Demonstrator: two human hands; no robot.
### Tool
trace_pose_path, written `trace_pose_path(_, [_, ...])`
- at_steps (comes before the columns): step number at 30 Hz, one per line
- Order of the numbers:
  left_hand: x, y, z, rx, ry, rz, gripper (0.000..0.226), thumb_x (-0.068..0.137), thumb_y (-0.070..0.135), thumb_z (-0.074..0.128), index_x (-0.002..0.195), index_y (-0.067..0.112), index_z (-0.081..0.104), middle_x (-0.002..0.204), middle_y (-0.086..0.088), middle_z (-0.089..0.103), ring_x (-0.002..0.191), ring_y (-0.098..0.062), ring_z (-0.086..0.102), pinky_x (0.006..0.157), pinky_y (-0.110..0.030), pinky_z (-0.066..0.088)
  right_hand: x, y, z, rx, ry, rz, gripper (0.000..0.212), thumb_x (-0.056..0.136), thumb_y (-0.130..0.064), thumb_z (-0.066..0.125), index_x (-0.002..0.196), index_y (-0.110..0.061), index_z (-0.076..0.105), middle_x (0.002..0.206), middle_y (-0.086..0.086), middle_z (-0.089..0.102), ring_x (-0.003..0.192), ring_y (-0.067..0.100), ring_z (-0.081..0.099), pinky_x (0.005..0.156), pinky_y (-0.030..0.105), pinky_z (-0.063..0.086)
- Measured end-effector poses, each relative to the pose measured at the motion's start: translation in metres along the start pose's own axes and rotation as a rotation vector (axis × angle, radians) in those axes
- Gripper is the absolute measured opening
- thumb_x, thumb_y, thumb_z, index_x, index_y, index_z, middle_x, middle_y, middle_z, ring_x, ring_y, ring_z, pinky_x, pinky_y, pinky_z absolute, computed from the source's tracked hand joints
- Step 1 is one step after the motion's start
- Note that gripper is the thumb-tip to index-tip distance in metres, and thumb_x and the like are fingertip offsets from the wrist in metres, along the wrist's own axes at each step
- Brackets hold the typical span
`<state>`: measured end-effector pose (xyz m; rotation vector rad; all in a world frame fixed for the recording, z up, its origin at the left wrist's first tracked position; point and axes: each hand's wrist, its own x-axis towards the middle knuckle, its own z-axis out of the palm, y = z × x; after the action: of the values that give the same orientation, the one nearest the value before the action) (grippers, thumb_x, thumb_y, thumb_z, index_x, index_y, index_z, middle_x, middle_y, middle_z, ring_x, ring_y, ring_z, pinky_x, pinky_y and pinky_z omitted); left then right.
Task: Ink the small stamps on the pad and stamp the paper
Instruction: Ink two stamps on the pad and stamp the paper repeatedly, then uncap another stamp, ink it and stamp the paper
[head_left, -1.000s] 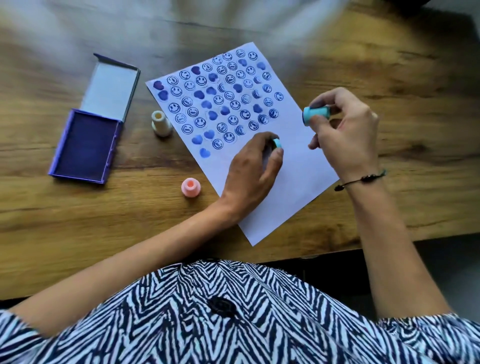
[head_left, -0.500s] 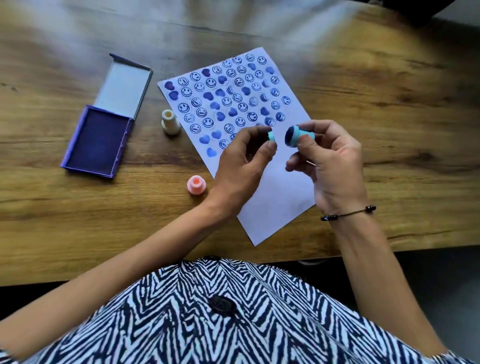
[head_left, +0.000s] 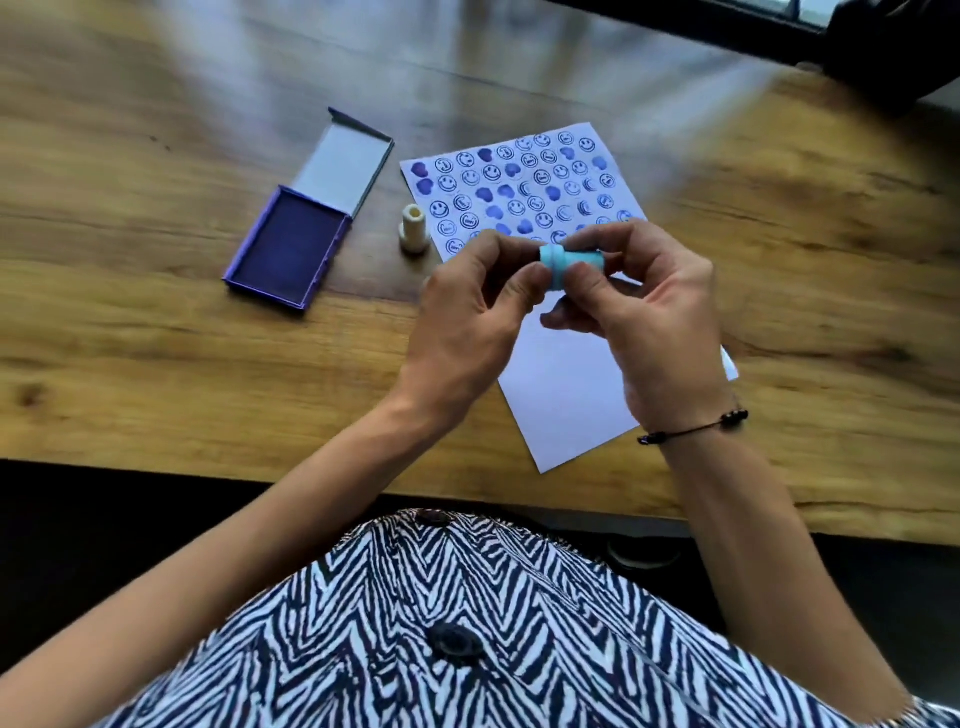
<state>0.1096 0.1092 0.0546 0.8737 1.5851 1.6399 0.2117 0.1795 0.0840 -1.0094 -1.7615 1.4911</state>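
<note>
Both hands meet over the white paper (head_left: 563, 387), whose far half is covered with purple smiley and heart prints. Between them is a teal stamp (head_left: 565, 263), lying sideways and lifted off the sheet. My right hand (head_left: 655, 332) grips its narrow body with thumb and fingers. My left hand (head_left: 467, 318) pinches its wide inked end, which the fingertips hide. The open purple ink pad (head_left: 287, 248) lies to the left, its lid (head_left: 347, 165) folded back.
A cream stamp (head_left: 414, 229) stands upright between the pad and the paper's left edge. The wooden table's near edge (head_left: 208, 467) runs just in front of my patterned shirt. A dark object (head_left: 893, 47) sits at the far right corner.
My left hand lifted off the paper with a small teal piece and met the right hand's stamp; the two teal parts are now together. The pink stamp is out of sight behind my left hand.
</note>
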Motion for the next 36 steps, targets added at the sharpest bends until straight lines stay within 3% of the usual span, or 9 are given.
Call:
trace_pose_path(3, [-0.003, 0.004, -0.018, 0.120, 0.061, 0.036, 0.010, 0.086, 0.015, 0.057, 0.092, 0.008, 0.060, 0.079, -0.001, 0.065, 0.072, -0.011, 0.061, 0.060, -0.021, 0.049, 0.003, -0.004, 0.015, -0.001, -0.097, -0.032, 0.019, 0.082, 0.003, 0.060, 0.082, -0.016, 0.060, 0.074, 0.005, 0.059, 0.048, 0.012, 0.066, 0.056, 0.024, 0.058])
trace_pose_path(5, [0.001, 0.006, -0.033, 0.277, 0.104, 0.043, 0.016, 0.085, 0.016, 0.058, 0.095, 0.005, 0.063, 0.087, -0.010, 0.069, 0.080, -0.021, 0.065, 0.070, -0.033, 0.052, 0.013, -0.004, 0.028, -0.050, -0.142, -0.017, 0.019, 0.081, 0.003, 0.061, 0.080, -0.015, 0.060, 0.073, 0.006, 0.058, 0.047, 0.015, 0.065, 0.055, 0.027, 0.059])
trace_pose_path(8, [0.011, 0.003, -0.055, 0.585, 0.212, 0.008, 0.020, 0.087, 0.017, 0.057, 0.103, 0.007, 0.066, 0.102, -0.014, 0.070, 0.094, -0.026, 0.063, 0.081, -0.030, 0.045, 0.038, 0.004, 0.057, -0.422, -0.188, -0.098, 0.010, 0.078, -0.003, 0.064, 0.084, -0.011, 0.064, 0.076, 0.010, 0.064, 0.062, 0.027, 0.067, 0.070, 0.042, 0.057])
trace_pose_path(12, [0.007, -0.004, -0.076, 0.574, 0.317, -0.061, 0.025, 0.088, 0.012, 0.053, 0.111, 0.006, 0.061, 0.114, -0.014, 0.065, 0.106, -0.023, 0.059, 0.097, -0.034, 0.045, 0.057, 0.014, 0.085, -0.943, -0.286, -0.258, 0.017, 0.079, -0.011, 0.056, 0.096, -0.010, 0.061, 0.102, 0.018, 0.065, 0.097, 0.034, 0.058, 0.079, 0.037, 0.046])
trace_pose_path(18, [-0.001, -0.007, -0.087, 0.489, 0.332, -0.127, 0.025, 0.087, 0.008, 0.053, 0.110, 0.007, 0.062, 0.111, -0.012, 0.068, 0.103, -0.021, 0.062, 0.096, -0.037, 0.048, 0.055, 0.019, 0.097, -1.090, -0.339, -0.275, 0.019, 0.081, -0.010, 0.051, 0.099, -0.013, 0.057, 0.106, 0.016, 0.063, 0.098, 0.036, 0.058, 0.080, 0.043, 0.052])
trace_pose_path(26, [-0.007, -0.010, -0.082, 0.392, 0.301, -0.138, 0.025, 0.086, 0.006, 0.052, 0.109, 0.009, 0.063, 0.107, -0.010, 0.070, 0.100, -0.016, 0.064, 0.097, -0.035, 0.050, 0.038, 0.013, 0.074, -1.063, -0.222, -0.306, 0.037, 0.080, -0.038, 0.062, 0.101, -0.009, 0.051, 0.092, 0.019, 0.064, 0.087, 0.037, 0.059, 0.065, 0.034, 0.037])
trace_pose_path(30, [-0.013, -0.020, -0.079, 0.330, 0.244, -0.174, 0.024, 0.085, 0.004, 0.053, 0.107, 0.010, 0.063, 0.103, -0.009, 0.070, 0.097, -0.017, 0.065, 0.096, -0.039, 0.050, 0.009, 0.024, 0.072, -1.100, -0.396, -0.231, 0.030, 0.081, -0.032, 0.062, 0.101, -0.011, 0.056, 0.094, 0.014, 0.065, 0.091, 0.032, 0.059, 0.069, 0.033, 0.040])
trace_pose_path(33, [-0.022, -0.026, -0.081, 0.239, 0.191, -0.207, 0.023, 0.085, 0.005, 0.056, 0.104, 0.015, 0.064, 0.097, -0.009, 0.069, 0.092, -0.020, 0.065, 0.094, -0.041, 0.051, 0.007, 0.024, 0.076, -0.795, -0.294, -0.219, 0.011, 0.080, -0.019, 0.066, 0.086, -0.011, 0.064, 0.081, 0.009, 0.065, 0.077, 0.026, 0.060, 0.068, 0.031, 0.044])
trace_pose_path(36, [-0.037, -0.030, -0.082, 0.022, 0.159, -0.198, 0.022, 0.085, 0.002, 0.057, 0.094, 0.021, 0.064, 0.085, -0.008, 0.066, 0.073, -0.013, 0.061, 0.075, -0.028, 0.054, 0.008, 0.016, 0.081, -0.362, -0.280, -0.078, 0.008, 0.075, -0.011, 0.072, 0.081, -0.013, 0.066, 0.063, 0.003, 0.062, 0.058, 0.019, 0.060, 0.063, 0.032, 0.051])
